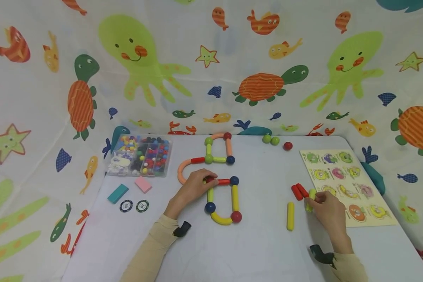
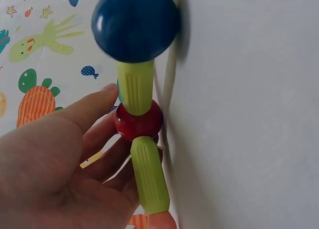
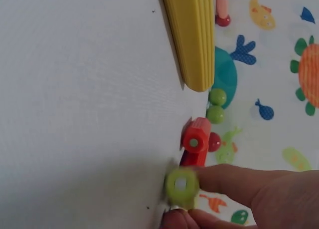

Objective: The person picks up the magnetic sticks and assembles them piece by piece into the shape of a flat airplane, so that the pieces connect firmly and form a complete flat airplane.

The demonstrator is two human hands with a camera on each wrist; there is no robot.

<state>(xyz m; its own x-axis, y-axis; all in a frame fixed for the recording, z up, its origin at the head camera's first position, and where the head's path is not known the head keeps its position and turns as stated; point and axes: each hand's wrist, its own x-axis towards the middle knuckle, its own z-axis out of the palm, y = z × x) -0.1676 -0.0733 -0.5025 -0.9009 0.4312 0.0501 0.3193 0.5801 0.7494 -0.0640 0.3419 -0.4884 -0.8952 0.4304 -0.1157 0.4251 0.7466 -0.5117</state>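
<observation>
My left hand (image 1: pixel 194 185) is at the middle of a figure of magnetic balls and sticks, thumb and fingers round a red ball (image 2: pixel 138 120). Green sticks meet this ball on two sides, and a red stick (image 1: pixel 224 182) runs right from it to a blue ball (image 1: pixel 234 180). Below, a yellow stick (image 1: pixel 235 197), a curved yellow stick (image 1: pixel 221 219) and another blue ball (image 1: pixel 210 207) form a loop. At the right, my right hand (image 1: pixel 328 207) pinches a green stick (image 3: pixel 182 184) between thumb and finger, beside two red sticks (image 1: pixel 299 192).
A yellow stick (image 1: pixel 290 216) lies left of my right hand, and a fruit puzzle board (image 1: pixel 380 213) lies beyond it. Green balls (image 1: pixel 270 139) and a red ball (image 1: pixel 288 146) sit at the back. Leftward are a bead box (image 1: pixel 139 156), two blocks (image 1: pixel 118 193) and two round chips (image 1: pixel 142 206).
</observation>
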